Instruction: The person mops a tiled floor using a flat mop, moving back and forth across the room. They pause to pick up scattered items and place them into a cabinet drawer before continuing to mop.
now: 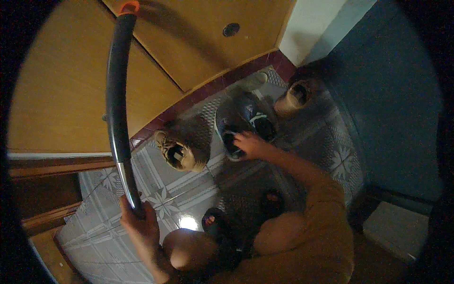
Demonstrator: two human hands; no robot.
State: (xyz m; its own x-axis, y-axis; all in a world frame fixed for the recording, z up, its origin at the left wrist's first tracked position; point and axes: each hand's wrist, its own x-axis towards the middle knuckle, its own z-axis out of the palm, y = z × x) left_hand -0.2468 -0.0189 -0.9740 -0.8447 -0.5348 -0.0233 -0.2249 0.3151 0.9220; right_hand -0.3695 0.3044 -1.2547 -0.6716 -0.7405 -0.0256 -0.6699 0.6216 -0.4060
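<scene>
Tiled floor [104, 239], left hand [145, 226] clutching a pole [120, 85], right hand [254, 146] seemingly grabbing a dark shoe [228, 121], can't tell if pinching, so firm grip probably needed next.

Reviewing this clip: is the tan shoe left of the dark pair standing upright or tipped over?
Upright, as far as the head view shows: the tan shoe's opening faces up toward the camera, and no underside shows.

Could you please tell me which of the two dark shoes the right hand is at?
The left dark shoe: the right hand has its fingers at that shoe's opening, while the right dark shoe has none there.
</scene>
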